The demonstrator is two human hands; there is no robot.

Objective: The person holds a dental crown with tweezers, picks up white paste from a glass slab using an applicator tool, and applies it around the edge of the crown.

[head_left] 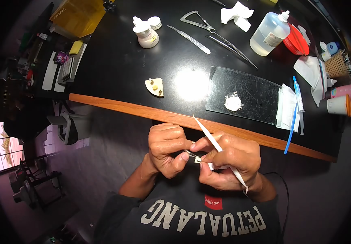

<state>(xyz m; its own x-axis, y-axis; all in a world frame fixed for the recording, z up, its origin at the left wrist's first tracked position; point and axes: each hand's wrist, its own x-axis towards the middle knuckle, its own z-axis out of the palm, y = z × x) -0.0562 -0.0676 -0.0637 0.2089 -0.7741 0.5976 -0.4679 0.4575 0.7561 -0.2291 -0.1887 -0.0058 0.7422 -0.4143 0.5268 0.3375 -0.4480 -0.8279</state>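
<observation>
My left hand (169, 149) is closed, with the tips of a thin metal tool (190, 153) showing between thumb and fingers. My right hand (228, 160) pinches at a small whitish piece (198, 160) just below the metal tips. Between the right fingers lies a long white double-ended tool (211, 139), slanting from the table edge down toward the wrist. Both hands meet in front of my chest, off the table's wooden edge (143, 112). Beyond them a glass slab (259, 91) carries a heap of white powder (233, 102).
A cream wedge-shaped piece (155, 87), a scalpel handle (189, 39), tweezers (232, 49) and a caliper (198, 18) lie on the black table. Small bottles (146, 35) and a large clear bottle (270, 34) stand behind. Blue-tipped syringe (298, 95) sits right.
</observation>
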